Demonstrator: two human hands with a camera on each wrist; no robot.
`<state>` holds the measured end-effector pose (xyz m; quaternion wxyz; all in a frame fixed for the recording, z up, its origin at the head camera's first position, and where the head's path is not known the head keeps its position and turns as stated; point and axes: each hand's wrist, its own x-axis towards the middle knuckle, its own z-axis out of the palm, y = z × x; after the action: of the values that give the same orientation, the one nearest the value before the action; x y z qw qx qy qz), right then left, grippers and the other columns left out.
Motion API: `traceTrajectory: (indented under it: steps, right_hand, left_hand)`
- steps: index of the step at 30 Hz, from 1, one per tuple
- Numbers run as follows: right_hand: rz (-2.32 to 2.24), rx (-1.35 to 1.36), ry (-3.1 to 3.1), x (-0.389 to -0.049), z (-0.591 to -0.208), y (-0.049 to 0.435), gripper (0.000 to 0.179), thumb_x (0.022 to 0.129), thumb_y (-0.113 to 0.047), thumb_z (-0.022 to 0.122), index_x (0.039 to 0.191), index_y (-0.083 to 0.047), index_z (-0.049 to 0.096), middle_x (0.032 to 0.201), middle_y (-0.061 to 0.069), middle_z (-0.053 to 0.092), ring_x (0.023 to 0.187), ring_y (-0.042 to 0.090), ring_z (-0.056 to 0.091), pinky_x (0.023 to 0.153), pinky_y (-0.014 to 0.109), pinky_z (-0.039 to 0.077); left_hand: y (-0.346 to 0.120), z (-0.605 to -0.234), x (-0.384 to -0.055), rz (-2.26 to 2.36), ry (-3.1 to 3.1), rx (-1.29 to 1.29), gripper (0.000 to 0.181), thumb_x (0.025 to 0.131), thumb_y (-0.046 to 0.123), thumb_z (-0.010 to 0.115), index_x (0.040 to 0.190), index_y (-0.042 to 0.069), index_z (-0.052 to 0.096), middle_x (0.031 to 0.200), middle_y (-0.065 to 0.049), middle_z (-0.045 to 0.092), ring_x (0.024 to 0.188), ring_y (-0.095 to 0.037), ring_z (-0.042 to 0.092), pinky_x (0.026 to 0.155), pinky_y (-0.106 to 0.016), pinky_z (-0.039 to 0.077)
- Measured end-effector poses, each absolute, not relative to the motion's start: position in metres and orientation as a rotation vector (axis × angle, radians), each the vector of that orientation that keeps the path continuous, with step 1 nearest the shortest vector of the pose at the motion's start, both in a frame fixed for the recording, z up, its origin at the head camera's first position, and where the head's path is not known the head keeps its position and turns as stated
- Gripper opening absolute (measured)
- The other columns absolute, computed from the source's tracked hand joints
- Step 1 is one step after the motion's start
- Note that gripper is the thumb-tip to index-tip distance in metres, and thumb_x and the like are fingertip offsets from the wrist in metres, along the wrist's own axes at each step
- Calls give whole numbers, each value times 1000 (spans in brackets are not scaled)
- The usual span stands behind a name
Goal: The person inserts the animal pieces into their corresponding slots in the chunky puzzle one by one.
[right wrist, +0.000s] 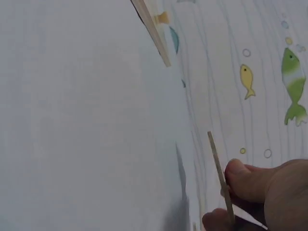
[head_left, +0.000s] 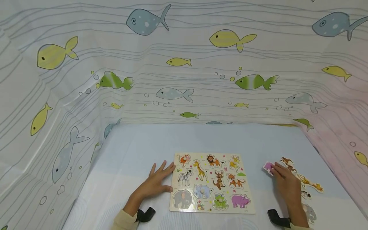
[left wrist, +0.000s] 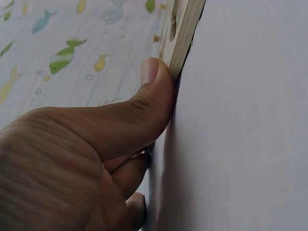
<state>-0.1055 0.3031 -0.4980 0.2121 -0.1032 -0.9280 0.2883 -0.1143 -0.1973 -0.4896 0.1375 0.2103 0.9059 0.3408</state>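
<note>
A wooden animal puzzle board (head_left: 212, 209) lies flat on the table. Spread along its left side is my left hand (head_left: 156, 183), fingertips and thumb at the board's edge; the left wrist view shows the thumb (left wrist: 156, 91) against that edge. Off to the right, my right hand (head_left: 288, 187) pinches a purple hippo puzzle piece (head_left: 268, 166), seen edge-on as a thin wooden piece (right wrist: 217, 161) in the right wrist view. On the board, a blue elephant piece (head_left: 201, 191) and a frog piece (head_left: 220, 202) show knobs. A purple hippo picture (head_left: 241, 201) occupies the lower right corner.
Loose puzzle pieces lie around my right hand: a brown animal (head_left: 288, 163), a giraffe (head_left: 313, 183), a black-and-white piece (head_left: 306, 195) and a grey elephant (head_left: 310, 213), partly hidden by the arm. A fish-patterned curtain (head_left: 201, 73) surrounds the table (head_left: 138, 150).
</note>
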Motion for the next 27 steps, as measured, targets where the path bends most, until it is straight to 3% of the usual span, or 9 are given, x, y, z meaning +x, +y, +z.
traceTrajectory:
  steps: [3,4,7,17,27]
  right_hand:
    - [820,-148,-2565,-102,-496,299,24,92,-9,71,114,-4,75,124,16,70,130,-1,53,97,-7,28]
    - [825,-100,-2560,-101,-495,298,23,91,-9,72,113,-5,76,123,16,70,127,-12,46,90,-12,21]
    - [857,27,-2561,-95,-493,292,22,90,-8,72,112,-6,76,121,16,71,119,-31,32,88,-13,22]
    - [892,370,-2557,-63,-489,265,44,73,8,80,112,-11,77,116,13,74,125,-21,44,96,-7,30]
    - [923,668,-2617,-43,-499,245,45,76,3,80,116,-15,76,121,4,74,123,-2,59,100,-2,36]
  left_hand:
    - [-197,-490,-114,984,2610,600,96,75,37,80,155,8,36,163,-11,29,155,-41,10,120,-65,-15]
    - [-197,-490,-114,987,2607,600,96,74,37,80,154,8,36,163,-11,29,154,-42,10,120,-65,-15]
    - [-198,-491,-115,990,2606,602,96,74,37,80,155,9,36,163,-11,29,155,-42,9,120,-65,-15]
    - [-197,-492,-115,990,2614,604,96,74,36,80,155,9,36,163,-9,30,155,-41,10,120,-64,-14]
    - [-197,-491,-115,984,2621,608,94,75,35,80,155,8,36,163,-9,30,154,-41,11,120,-64,-14]
